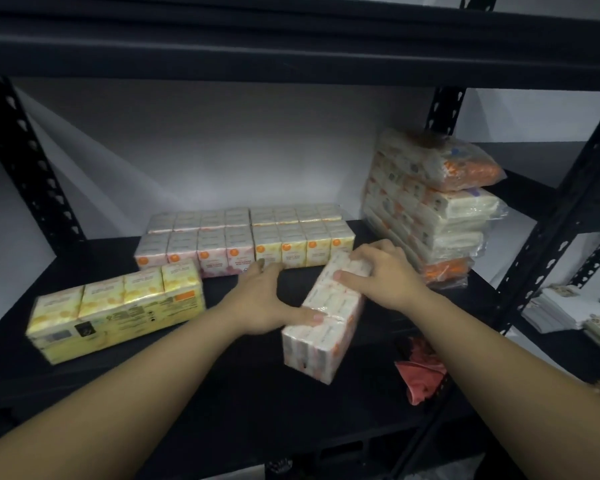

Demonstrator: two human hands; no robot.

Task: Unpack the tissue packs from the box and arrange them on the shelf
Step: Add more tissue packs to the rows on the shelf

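Pink-and-white tissue pack (326,317) lay skewed on the black shelf (153,393), near end toward the camera, far end angled toward the back right. Right hand (381,271) sat over its far end, fingers (355,276) curled onto the top and thumb pressed to the wrapper. Left hand (264,303) lay against the pack's left side, thumb on the near upper edge, the other fingers stretched flat toward the back rows rather than wrapped round it.

Yellow tissue pack (118,310) lay on its side to the left, apart from the held pack, slightly tilted to the shelf edge. Behind both, 2 rows of small packs (246,237) stood against the back: pink ones left, yellow ones right. At the right, a stack of large bagged tissue bundles (433,209) leaned, touching the shelf.

A crumpled red item (420,372) lay at the shelf's front right edge; what it was could not be told. Black slotted uprights (32,161) framed the bay, an upper shelf (291,36) ran overhead, and a pale wall (205,150) closed the back. Pale stacked goods (555,310) sat on the neighbouring rack at far right.
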